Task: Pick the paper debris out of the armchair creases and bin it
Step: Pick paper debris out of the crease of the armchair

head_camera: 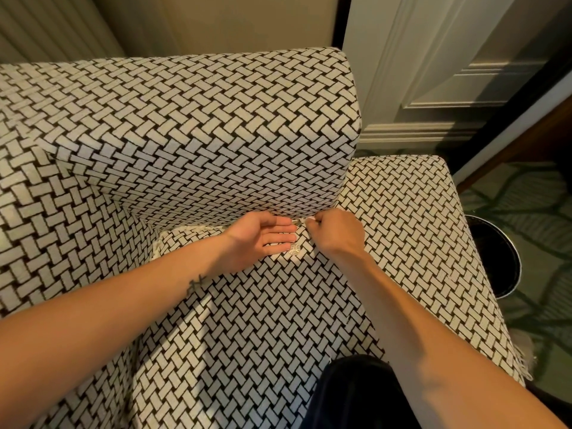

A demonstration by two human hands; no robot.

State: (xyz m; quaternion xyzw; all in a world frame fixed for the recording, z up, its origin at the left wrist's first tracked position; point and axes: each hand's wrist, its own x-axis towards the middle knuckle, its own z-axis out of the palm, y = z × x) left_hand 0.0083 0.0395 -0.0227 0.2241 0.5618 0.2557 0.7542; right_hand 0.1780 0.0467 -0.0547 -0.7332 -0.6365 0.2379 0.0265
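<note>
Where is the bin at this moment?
In the head view the bin stands on the patterned floor at the right, close against the armchair, whose right side hides part of it. It is to the right of the right hand.

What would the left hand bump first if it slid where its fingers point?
Probably the right hand pinching a paper scrap, though the left hand may brush the paper wad first; depth is unclear.

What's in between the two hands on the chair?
In the head view, a crumpled paper ball lies on the seat between the left hand and the right hand, which pinches a thin scrap at the crease.
</note>
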